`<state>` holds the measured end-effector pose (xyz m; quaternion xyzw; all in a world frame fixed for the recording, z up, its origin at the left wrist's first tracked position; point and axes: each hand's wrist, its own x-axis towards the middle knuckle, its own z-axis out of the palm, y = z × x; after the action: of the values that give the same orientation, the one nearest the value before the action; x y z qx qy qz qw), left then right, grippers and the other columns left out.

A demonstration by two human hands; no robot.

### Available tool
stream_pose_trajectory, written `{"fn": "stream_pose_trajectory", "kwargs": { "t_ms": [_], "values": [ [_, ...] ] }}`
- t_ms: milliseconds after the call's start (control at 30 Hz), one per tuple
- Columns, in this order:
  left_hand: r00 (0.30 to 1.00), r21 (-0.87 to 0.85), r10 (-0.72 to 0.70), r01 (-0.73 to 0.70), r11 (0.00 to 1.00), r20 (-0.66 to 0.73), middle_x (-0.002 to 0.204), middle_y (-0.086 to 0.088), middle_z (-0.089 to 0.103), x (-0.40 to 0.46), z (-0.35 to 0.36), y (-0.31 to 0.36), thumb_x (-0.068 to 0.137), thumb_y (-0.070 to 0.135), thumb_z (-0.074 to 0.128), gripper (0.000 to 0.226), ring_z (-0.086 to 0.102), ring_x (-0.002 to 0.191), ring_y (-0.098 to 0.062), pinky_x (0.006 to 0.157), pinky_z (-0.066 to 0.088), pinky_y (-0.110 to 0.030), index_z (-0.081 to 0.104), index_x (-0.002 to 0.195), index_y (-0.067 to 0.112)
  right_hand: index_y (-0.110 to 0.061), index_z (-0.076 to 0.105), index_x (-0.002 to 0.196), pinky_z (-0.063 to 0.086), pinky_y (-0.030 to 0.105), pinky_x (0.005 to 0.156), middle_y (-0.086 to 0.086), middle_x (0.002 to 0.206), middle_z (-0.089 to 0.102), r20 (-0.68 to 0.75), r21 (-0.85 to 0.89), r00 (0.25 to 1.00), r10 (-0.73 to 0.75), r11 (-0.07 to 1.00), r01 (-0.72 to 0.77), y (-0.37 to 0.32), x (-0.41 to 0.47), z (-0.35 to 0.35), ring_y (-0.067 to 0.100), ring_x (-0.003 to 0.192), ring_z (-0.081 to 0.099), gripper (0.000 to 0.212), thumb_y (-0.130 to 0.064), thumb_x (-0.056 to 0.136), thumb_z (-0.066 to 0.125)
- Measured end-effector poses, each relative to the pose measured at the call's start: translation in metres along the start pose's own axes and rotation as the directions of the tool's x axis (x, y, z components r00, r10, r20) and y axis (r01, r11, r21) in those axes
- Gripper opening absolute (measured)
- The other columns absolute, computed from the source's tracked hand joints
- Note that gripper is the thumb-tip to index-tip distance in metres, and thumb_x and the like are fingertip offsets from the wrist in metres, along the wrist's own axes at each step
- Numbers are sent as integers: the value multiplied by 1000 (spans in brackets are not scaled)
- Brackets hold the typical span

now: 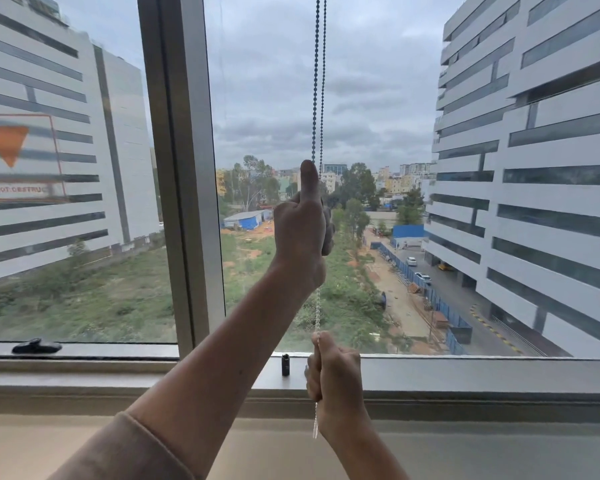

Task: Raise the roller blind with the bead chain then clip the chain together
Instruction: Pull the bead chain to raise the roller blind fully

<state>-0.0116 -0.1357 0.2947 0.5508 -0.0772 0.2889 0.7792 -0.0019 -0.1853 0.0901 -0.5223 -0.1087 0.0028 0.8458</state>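
Grey-blue beads make up the thin two-strand bead chain (318, 81), which drops from beyond the top edge straight down in front of the right-hand window pane, its two strands hanging close together and nearly parallel. The roller blind itself is out of view above. Around the chain there is open room: clear glass to its right, and the upright silver metal window mullion (184, 168) well apart to its left.

Higher up, the left hand (303, 230) is closed in a fist around the chain, thumb raised upright along the strands, forearm reaching up from the lower left out of a pushed-back beige sleeve (125, 452). Below it the chain shows pale as it runs on to the right hand (336, 375), which sits just above the sill line, fingers curled tight round the strands with the thumb tip pressed on top. A short tail of chain hangs free beneath that fist.

On the grey window sill ledge (465, 372), a small black cylindrical object (285, 364) stands upright just left of the right hand. Farther left, a black window latch handle (37, 346) lies on the frame of the other pane.
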Motion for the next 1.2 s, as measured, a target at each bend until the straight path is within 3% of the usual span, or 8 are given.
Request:
{"fn": "stream_pose_trajectory", "kwargs": {
  "t_ms": [167, 233, 333, 367, 400, 533, 767, 1200],
  "values": [
    [1000, -40, 6, -5, 999, 23, 45, 9, 27, -3, -2, -5, 110, 55, 55, 70, 18, 34, -9, 36, 17, -21, 65, 47, 26, -25, 39, 39, 12, 22, 39, -3, 37, 26, 0, -19, 1000, -11, 1000, 11, 5, -5, -1, 11, 33, 17, 51, -25, 86, 58],
    [1000, -45, 4, -3, 999, 27, 46, 9, 27, -2, -2, -4, 110, 55, 55, 55, 18, 35, -9, 35, 18, -22, 82, 71, 26, -25, 39, 40, 12, 23, 39, -4, 37, 27, 2, -22, 1000, -16, 1000, 16, 5, -4, -2, 12, 33, 18, 49, -28, 85, 58],
    [997, -10, -7, 8, 1000, 71, 45, 9, 29, 0, -5, -3, 110, 56, 53, 38, 19, 35, -9, 35, 20, -21, 65, 98, 22, -24, 43, 41, 14, 24, 38, -3, 38, 28, 3, -4, 1000, -29, 1000, 29, 6, -3, -6, 13, 33, 20, 50, -36, 87, 61],
    [996, 10, -10, 9, 1000, 92, 44, 10, 30, 2, -7, -5, 111, 56, 51, 68, 20, 35, -9, 36, 20, -21, 75, 58, 20, -24, 44, 42, 16, 22, 38, -3, 38, 29, 7, 2, 999, -37, 999, 37, 6, -4, -7, 13, 33, 21, 52, -41, 87, 62],
    [992, 29, -31, 28, 999, 123, 44, 11, 30, 3, -9, -4, 112, 55, 48, 69, 20, 35, -9, 37, 21, -21, 41, 49, 29, -23, 45, 42, 21, 21, 36, -3, 37, 30, 9, 10, 999, -53, 999, 53, 6, -6, -8, 13, 33, 21, 54, -46, 87, 63],
    [975, 9, -71, 71, 997, 210, 49, 10, 29, 4, -14, -7, 116, 49, 42, 56, 19, 40, -12, 41, 21, -22, 40, 65, 26, -25, 42, 45, 32, 21, 42, -7, 41, 30, 14, 40, 992, -127, 991, 126, 9, -8, -16, 13, 35, 24, 63, -54, 96, 66],
    [981, 82, -67, 53, 995, 181, 57, 7, 35, -3, -28, -38, 118, 33, 45, 41, 32, 49, -14, 52, 31, -30, 55, 83, 15, -21, 60, 67, 33, 18, 52, -5, 62, 42, 80, 49, 979, -190, 981, 186, 37, -18, -40, 12, 56, 35, 43, -39, 106, 62],
    [985, 297, -25, -27, 954, 171, 65, 4, 72, -15, -43, -101, 116, 10, 50, 26, 65, 78, -29, 72, 50, -37, 72, 102, 9, -28, 76, 87, 47, 19, 77, -6, 90, 75, 226, -438, 938, -264, 832, 340, 83, -17, -105, 11, 85, 66, 30, -6, 105, 64]
  ]
}}
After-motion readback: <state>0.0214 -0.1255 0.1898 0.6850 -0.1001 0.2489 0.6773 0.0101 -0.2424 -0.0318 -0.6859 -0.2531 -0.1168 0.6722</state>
